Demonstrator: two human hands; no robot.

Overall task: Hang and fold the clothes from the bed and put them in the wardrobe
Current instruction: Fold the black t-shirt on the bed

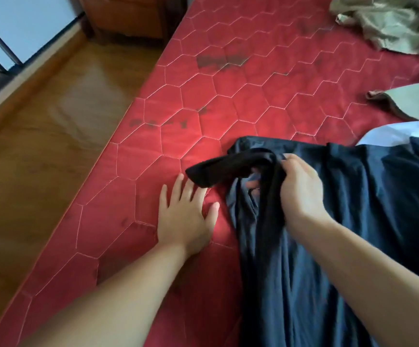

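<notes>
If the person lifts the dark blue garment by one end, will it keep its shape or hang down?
The dark blue garment will probably hang limp: it already bunches into soft folds where the right hand grips it. Its slight sheen suggests thin, perhaps slippery cloth. It looks light.

a dark navy garment (353, 221) lies spread over the near right part of the red quilted mattress (203, 96), its cloth in long loose folds running toward the viewer, one black sleeve-like end (223, 172) lifted and sticking out to the left. a crumpled khaki garment (388, 23) lies at the far right corner. a second khaki piece (414, 101) lies flatter by the right edge, and a pale blue-white piece (398, 134) shows just behind the navy one, partly under it.
</notes>
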